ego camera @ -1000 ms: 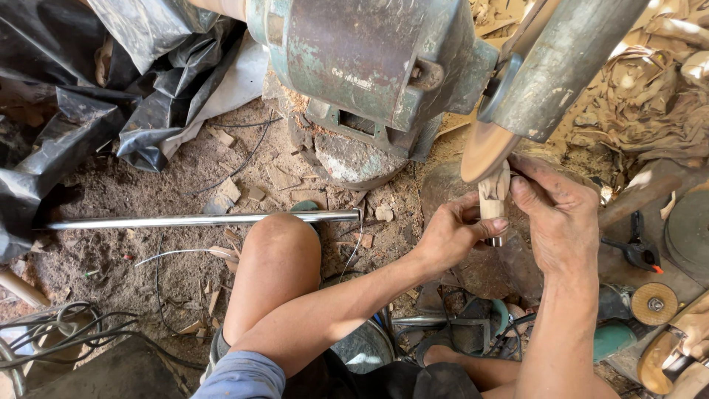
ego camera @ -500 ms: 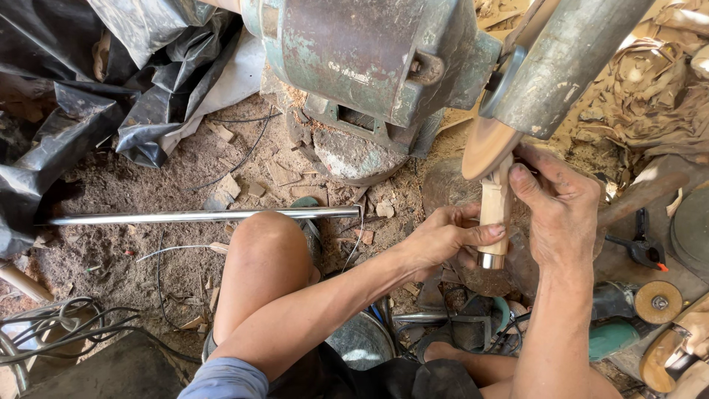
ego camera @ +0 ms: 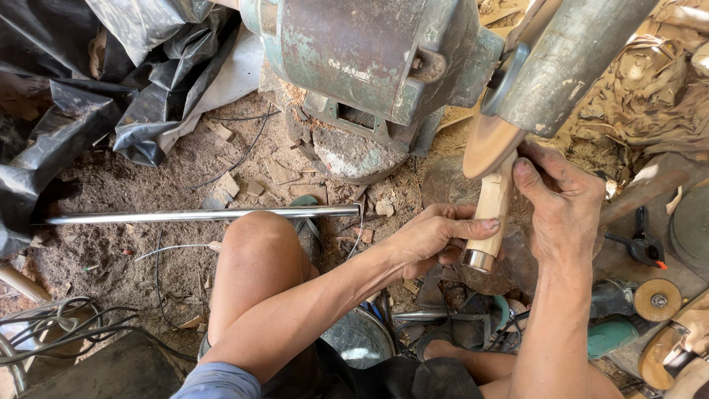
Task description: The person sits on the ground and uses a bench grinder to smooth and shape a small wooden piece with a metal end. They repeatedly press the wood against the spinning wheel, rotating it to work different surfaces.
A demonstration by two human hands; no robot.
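A pale wooden handle (ego camera: 490, 209) with a metal ferrule at its near end is held by both hands. Its far end presses against a tan sanding disc (ego camera: 489, 142) mounted on a green-grey motor (ego camera: 369, 52). My left hand (ego camera: 436, 238) grips the lower part of the handle, thumb along its side. My right hand (ego camera: 563, 203) holds the upper part from the right, fingertips next to the disc. A grey metal guard tube (ego camera: 569, 63) juts over the disc. My bare left knee (ego camera: 255, 251) is raised below the motor.
A long shiny metal rod (ego camera: 192, 216) lies across the dirt floor. Black plastic sheeting (ego camera: 88, 89) is heaped at the left. Cables (ego camera: 59, 325) coil at bottom left. A wire-wheel grinder (ego camera: 653, 299) and other tools lie at right, wood shavings (ego camera: 657, 89) behind them. A metal bucket (ego camera: 358, 336) sits between my legs.
The handle has turned from a short carved-looking end to its full length lying against the disc. My left hand slid down toward the ferrule; the right hand stayed at the top.
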